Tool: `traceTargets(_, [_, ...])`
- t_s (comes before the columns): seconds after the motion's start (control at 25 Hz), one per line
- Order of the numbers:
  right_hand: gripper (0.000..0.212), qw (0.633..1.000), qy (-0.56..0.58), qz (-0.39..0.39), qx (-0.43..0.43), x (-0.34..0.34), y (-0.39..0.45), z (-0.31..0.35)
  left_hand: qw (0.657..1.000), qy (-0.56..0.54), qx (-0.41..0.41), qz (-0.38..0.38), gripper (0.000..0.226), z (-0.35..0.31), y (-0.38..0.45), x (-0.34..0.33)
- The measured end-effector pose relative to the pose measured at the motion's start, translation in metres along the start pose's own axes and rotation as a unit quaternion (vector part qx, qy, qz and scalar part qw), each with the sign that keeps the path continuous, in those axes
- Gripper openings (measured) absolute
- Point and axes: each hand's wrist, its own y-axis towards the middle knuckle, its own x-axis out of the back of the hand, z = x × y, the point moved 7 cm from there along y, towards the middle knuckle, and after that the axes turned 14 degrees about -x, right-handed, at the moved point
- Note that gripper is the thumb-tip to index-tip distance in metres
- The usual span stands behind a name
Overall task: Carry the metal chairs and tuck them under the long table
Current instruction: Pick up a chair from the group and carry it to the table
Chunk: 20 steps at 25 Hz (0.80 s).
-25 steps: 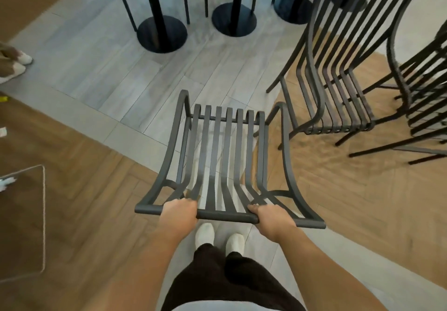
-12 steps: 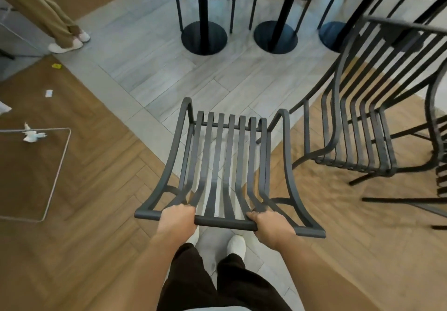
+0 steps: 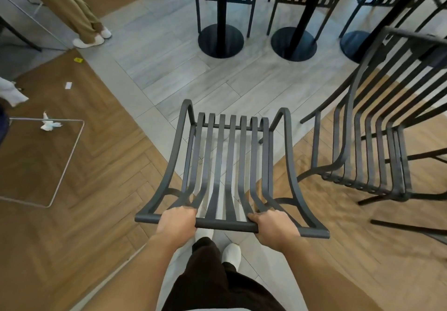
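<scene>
Closer to table bases (image 3: 220,41), both hands grip chair's (image 3: 229,163) top rail.

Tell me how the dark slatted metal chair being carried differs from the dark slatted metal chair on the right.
The carried dark slatted metal chair is gripped at its top rail by the left hand and right hand; the dark slatted metal chair on the right is untouched. The carried chair faces the black round table bases; the right one is seen from the side. Both share the same slatted build.

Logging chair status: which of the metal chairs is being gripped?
The slatted chair in the centre: left hand and right hand grip its top rail. The chair to its right stands untouched.
</scene>
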Motion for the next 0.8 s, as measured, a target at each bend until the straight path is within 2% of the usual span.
traceTargets(0.2, [0.030,1.000,-0.004,-0.006,0.000,0.026,0.031,-0.013,1.000,-0.005,-0.003,0.012,0.018,0.004,0.030,0.023])
traceTargets(0.56, [0.030,0.999,-0.029,-0.014,-0.003,0.130,0.150,-0.016,0.999,0.030,0.002,0.015,0.029,0.070,0.147,0.103])
traceTargets(0.8, [0.028,1.000,-0.021,0.001,-0.010,0.205,0.244,-0.015,0.998,0.056,-0.006,0.039,0.027,0.118,0.238,0.180])
